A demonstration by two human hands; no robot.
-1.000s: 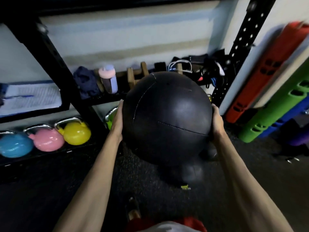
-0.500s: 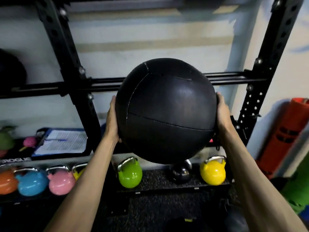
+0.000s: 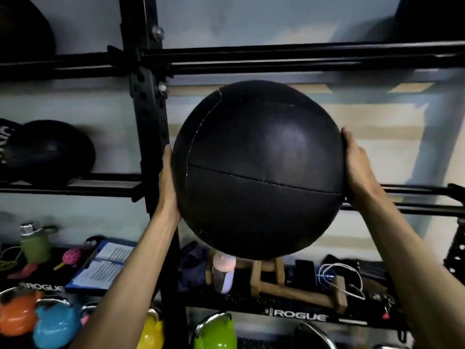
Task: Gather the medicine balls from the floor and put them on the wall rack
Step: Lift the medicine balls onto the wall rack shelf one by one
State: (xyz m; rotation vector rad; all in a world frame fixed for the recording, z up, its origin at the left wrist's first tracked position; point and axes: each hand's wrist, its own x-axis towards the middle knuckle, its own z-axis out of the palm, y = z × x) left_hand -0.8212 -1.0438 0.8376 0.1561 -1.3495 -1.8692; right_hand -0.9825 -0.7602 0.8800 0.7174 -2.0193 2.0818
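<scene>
From my head camera: I have the black medicine ball (image 3: 259, 170) up in front of me, pressed between both palms. My left hand (image 3: 168, 182) lies flat on its left side, fingers spread and wrapped onto the leather; my right hand (image 3: 357, 167) cups its right side the same way, fingers curled around the far curve, so both hands grip the ball. The ball hangs in the air before the wall rack (image 3: 148, 117), just right of its black upright post and between two pairs of horizontal rails. On the left, another dark ball (image 3: 50, 152) sits on the middle rails. On the lower shelf under the ball I see a pink-topped bottle (image 3: 224, 270), a wooden stand (image 3: 284, 285) and a clipboard (image 3: 100, 268). Nearest to me are coloured kettlebells: orange (image 3: 17, 316), blue (image 3: 55, 323), yellow (image 3: 151, 333), green (image 3: 216, 333).
</scene>
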